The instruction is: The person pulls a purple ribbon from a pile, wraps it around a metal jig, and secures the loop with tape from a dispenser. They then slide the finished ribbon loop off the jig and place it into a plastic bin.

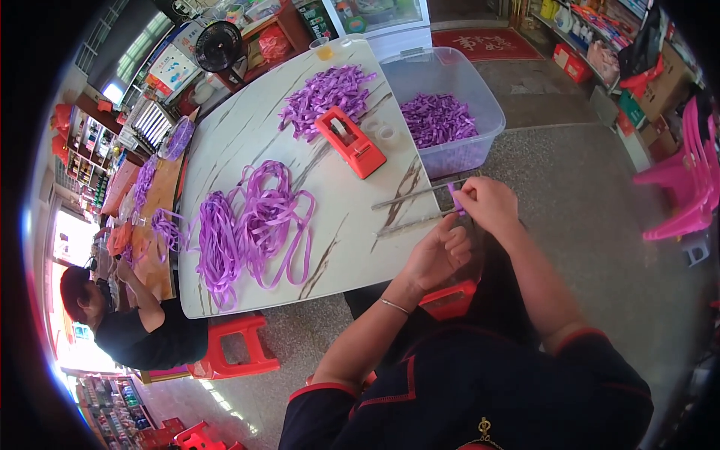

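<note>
so, from here i'd hold the purple ribbon (456,199) flat and snug across the outer ends of the metal rods (409,197), pulling evenly. my right hand (491,205), beyond those ends, seems to pinch it, thumb against forefinger; my left hand (442,251), bodyward of the rods, curls its fingers, whether gripping i can't tell.

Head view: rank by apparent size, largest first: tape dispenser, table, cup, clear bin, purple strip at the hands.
1. Table
2. Clear bin
3. Tape dispenser
Not ranked: cup and purple strip. Both look small, the strip is partly covered, and the cup is farther from the camera.
</note>
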`<state>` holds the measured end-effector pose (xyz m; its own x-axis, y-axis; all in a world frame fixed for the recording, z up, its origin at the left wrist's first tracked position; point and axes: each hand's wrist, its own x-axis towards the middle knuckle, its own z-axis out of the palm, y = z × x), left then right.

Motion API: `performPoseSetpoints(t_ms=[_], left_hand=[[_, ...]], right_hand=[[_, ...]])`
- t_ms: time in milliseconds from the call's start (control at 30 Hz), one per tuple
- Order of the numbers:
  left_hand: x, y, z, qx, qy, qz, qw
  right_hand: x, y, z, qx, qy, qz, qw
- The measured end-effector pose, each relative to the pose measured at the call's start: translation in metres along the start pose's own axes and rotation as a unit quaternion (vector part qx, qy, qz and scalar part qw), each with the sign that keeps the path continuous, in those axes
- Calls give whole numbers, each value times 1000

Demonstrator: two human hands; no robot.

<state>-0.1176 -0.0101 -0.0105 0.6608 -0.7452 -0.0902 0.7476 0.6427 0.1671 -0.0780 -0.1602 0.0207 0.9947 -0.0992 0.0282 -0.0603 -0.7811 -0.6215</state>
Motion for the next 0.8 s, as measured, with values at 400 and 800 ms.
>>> performPoseSetpoints(t_ms=[400, 800], left_hand=[[1, 1, -1, 14, -17, -5, 1000], [0, 1, -1, 30, -28, 3, 999]], right_hand=[[34, 75, 57, 599, -345, 238, 682], [10, 78, 127, 822, -474, 99, 299]])
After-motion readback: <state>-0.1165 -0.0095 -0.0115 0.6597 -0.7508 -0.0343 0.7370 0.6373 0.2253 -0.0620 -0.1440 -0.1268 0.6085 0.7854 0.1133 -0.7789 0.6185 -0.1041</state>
